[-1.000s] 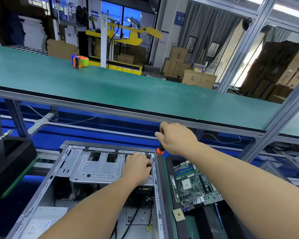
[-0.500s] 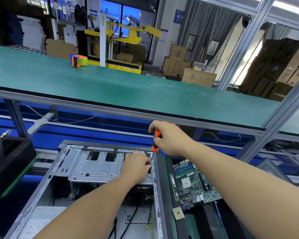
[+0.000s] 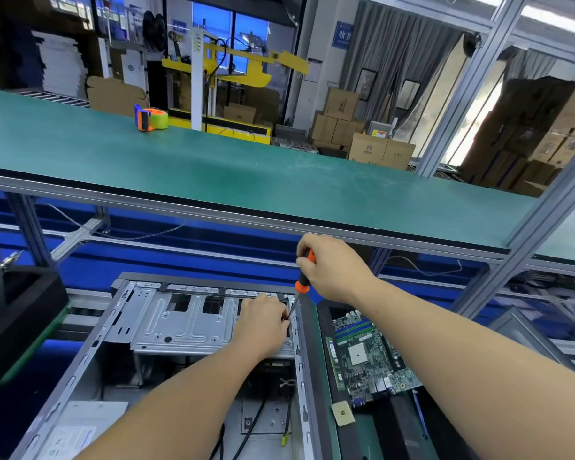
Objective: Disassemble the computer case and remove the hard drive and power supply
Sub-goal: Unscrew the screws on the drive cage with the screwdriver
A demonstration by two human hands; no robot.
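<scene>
An open grey computer case point(image 3: 80, 363) lies on its side in front of me. A silver drive cage point(image 3: 186, 323) spans its far end. My right hand point(image 3: 332, 267) grips the orange and black handle of a screwdriver point(image 3: 302, 280), whose shaft slants down to the cage's right edge. My left hand point(image 3: 263, 323) rests on the cage there, fingers curled by the screwdriver tip. The tip and the screw are hidden behind these fingers. Black cables point(image 3: 256, 416) run inside the case below.
A green motherboard point(image 3: 369, 356) lies in a black tray right of the case. A black box point(image 3: 17, 310) stands at the left. A green shelf point(image 3: 246, 174) runs above, with an orange tape dispenser point(image 3: 150, 118) on it. Aluminium frame posts point(image 3: 545, 207) rise at the right.
My right hand has turned on the screwdriver handle and shifted its grip slightly left and up, showing more of the handle. My left hand has stayed on the cage.
</scene>
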